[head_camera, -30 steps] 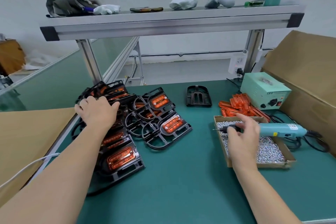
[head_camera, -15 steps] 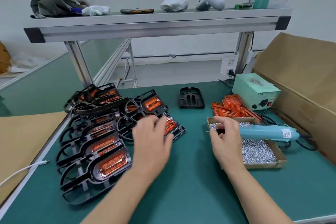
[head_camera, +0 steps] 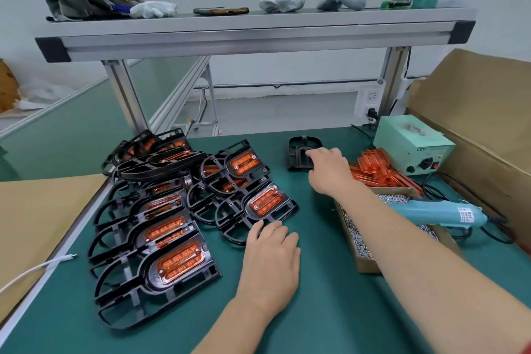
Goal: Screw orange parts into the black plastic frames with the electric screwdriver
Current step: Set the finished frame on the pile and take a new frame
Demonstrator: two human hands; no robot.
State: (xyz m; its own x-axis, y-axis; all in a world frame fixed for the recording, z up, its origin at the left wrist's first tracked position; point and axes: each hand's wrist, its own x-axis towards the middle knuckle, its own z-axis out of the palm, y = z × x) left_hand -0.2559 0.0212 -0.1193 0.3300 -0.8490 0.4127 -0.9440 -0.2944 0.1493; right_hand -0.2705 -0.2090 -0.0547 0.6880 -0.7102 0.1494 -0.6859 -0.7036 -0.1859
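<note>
An empty black frame (head_camera: 298, 149) lies alone at the back middle of the green mat. My right hand (head_camera: 330, 169) reaches over to it, fingers curled on its near right edge. My left hand (head_camera: 270, 261) lies flat on the mat, its fingertips touching the nearest frame of a pile of assembled black frames (head_camera: 178, 261) with orange parts screwed in, spread over the left half. Loose orange parts (head_camera: 379, 172) are heaped at the right. The blue electric screwdriver (head_camera: 436, 213) lies unheld across a cardboard screw box (head_camera: 362, 253).
A green power supply (head_camera: 413, 144) stands at the back right with cables trailing to the screwdriver. A large cardboard box (head_camera: 482, 112) borders the right side, flat cardboard (head_camera: 37, 210) the left. A white cable (head_camera: 37, 267) crosses the left edge. A metal shelf (head_camera: 253, 34) runs overhead.
My right hand let go of the screwdriver tip and moved back left to the lone black frame. My left hand left the pile and came down onto the mat at centre.
</note>
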